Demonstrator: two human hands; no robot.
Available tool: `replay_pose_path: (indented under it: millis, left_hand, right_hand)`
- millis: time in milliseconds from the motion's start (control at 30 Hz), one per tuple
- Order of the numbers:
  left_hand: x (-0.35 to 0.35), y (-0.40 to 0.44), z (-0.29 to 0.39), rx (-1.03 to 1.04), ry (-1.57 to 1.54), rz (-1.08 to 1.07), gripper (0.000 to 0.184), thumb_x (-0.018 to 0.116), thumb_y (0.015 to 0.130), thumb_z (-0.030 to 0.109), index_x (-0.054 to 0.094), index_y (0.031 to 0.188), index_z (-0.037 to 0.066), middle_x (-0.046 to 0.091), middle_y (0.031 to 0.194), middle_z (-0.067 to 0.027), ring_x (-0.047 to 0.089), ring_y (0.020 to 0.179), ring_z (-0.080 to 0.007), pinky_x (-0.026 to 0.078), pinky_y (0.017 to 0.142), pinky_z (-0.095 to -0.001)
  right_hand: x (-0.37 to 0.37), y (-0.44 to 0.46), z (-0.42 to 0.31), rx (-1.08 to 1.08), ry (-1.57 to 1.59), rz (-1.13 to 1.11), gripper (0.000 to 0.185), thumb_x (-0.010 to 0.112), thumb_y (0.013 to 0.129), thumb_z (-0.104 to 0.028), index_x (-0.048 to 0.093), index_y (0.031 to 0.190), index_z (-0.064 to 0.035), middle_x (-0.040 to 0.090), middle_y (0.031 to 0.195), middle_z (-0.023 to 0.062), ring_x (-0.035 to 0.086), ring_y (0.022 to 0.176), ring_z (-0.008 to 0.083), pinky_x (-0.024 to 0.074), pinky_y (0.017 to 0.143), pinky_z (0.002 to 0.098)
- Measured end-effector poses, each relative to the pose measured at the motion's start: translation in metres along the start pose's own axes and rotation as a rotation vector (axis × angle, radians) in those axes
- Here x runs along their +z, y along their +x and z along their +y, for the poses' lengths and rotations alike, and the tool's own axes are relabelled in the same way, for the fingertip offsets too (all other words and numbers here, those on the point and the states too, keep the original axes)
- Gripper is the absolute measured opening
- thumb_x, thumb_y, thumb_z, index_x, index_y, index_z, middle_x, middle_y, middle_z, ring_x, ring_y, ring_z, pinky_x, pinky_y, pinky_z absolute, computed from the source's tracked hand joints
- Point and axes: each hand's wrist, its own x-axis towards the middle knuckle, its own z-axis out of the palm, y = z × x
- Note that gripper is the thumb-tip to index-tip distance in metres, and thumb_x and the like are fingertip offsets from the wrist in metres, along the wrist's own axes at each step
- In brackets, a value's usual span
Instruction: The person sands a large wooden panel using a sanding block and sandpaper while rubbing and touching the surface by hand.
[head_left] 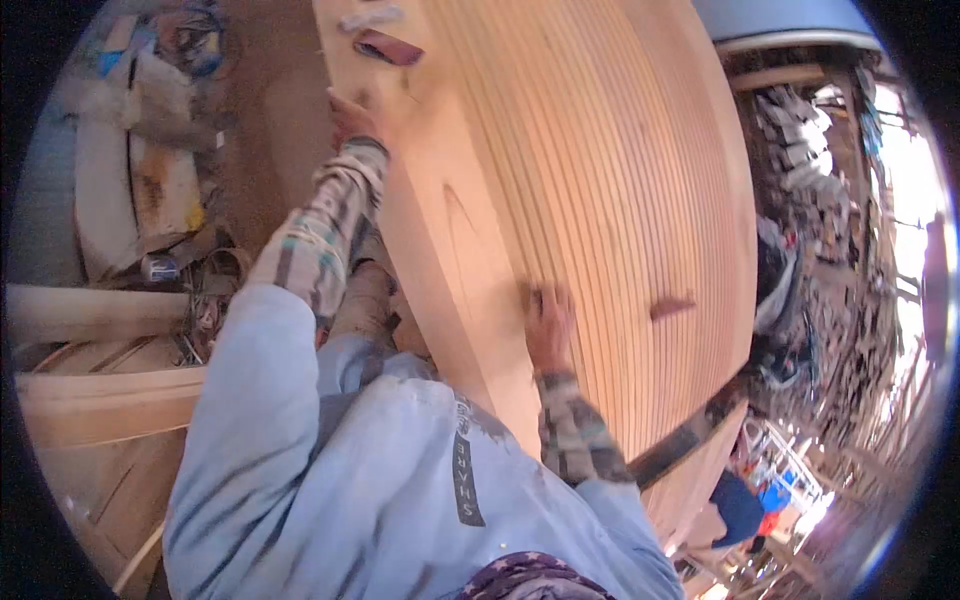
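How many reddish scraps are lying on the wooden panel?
2: one reddish scrap beyond the left hand, another scrap right of the right hand. The hands may hide more.

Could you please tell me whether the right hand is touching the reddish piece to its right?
Apart: the head view shows striped wood between the right hand and the reddish piece.

The right hand [549,328] is blurred; the top edge crops the striped wood [610,160].

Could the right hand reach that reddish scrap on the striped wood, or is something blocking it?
Probably yes: the right hand is just left of the reddish scrap, with only striped wood showing between them.
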Motion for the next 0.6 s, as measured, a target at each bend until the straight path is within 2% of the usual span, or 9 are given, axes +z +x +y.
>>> replay_pose_path:
  millis: [100,167,233,300,367,500,600]
  left_hand:
    - [-0.013,-0.014,0.03,0.018,-0.002,0.054,0.075,0.056,0.089,0.054,0.038,0.144,0.006,0.056,0.134,-0.0211,0.057,0.12,-0.0406,0.044,0.1,-0.0496]
    - [-0.01,-0.002,0.027,-0.025,-0.003,0.076,0.074,0.058,0.087,0.051,0.041,0.141,0.004,0.06,0.128,-0.0203,0.06,0.115,-0.0404,0.046,0.097,-0.0504]
    - [-0.034,-0.014,0.048,-0.059,0.038,0.044,0.074,0.06,0.086,0.051,0.041,0.141,0.005,0.06,0.128,-0.0203,0.06,0.116,-0.0399,0.047,0.096,-0.0502]
    - [-0.046,-0.025,0.054,-0.109,0.105,0.021,0.074,0.061,0.086,0.05,0.041,0.14,0.005,0.059,0.128,-0.0202,0.06,0.116,-0.0393,0.048,0.095,-0.0499]
    - [-0.045,-0.019,0.052,-0.056,0.076,-0.017,0.076,0.062,0.085,0.053,0.041,0.141,0.006,0.059,0.129,-0.0194,0.06,0.115,-0.0397,0.047,0.095,-0.051]
    - [-0.037,-0.013,0.037,-0.071,0.092,0.027,0.077,0.062,0.085,0.056,0.04,0.142,0.008,0.058,0.131,-0.0196,0.059,0.116,-0.0396,0.047,0.094,-0.0526]
    - [-0.052,-0.028,0.051,-0.148,-0.003,-0.039,0.077,0.06,0.087,0.055,0.039,0.143,0.006,0.054,0.136,-0.0197,0.056,0.121,-0.0392,0.046,0.095,-0.0533]
  right_hand:
    - [-0.045,-0.179,0.066,0.163,-0.093,-0.029,0.008,0.059,0.093,-0.01,0.063,0.097,-0.0041,0.057,0.089,0.0161,0.054,0.087,0.036,0.0421,0.077,0.0456]
    - [-0.065,-0.227,0.072,0.214,-0.132,-0.033,0.008,0.059,0.092,-0.009,0.064,0.096,-0.0036,0.057,0.088,0.016,0.054,0.086,0.0355,0.0421,0.077,0.045]
    - [-0.064,-0.242,0.072,0.417,-0.106,0.023,0.007,0.059,0.092,-0.006,0.064,0.095,-0.002,0.057,0.087,0.0157,0.054,0.086,0.0344,0.0426,0.076,0.0441]
    - [-0.053,-0.178,0.055,0.416,-0.007,0.047,0.007,0.06,0.092,-0.005,0.065,0.095,-0.0006,0.057,0.086,0.0151,0.055,0.086,0.0334,0.0433,0.076,0.0427]
    - [-0.017,-0.096,0.047,0.333,0.06,0.104,0.009,0.061,0.091,-0.005,0.066,0.097,-0.0014,0.057,0.086,0.0149,0.055,0.086,0.0336,0.0437,0.076,0.0432]
    - [0.035,0.095,-0.005,0.001,0.132,0.173,0.01,0.066,0.087,-0.011,0.068,0.095,-0.0055,0.06,0.088,0.014,0.057,0.087,0.0342,0.0461,0.078,0.0443]
    - [0.089,0.254,-0.045,-0.151,0.209,0.208,0.011,0.065,0.085,-0.01,0.069,0.094,-0.0069,0.065,0.091,0.0139,0.061,0.093,0.0337,0.0473,0.082,0.045]
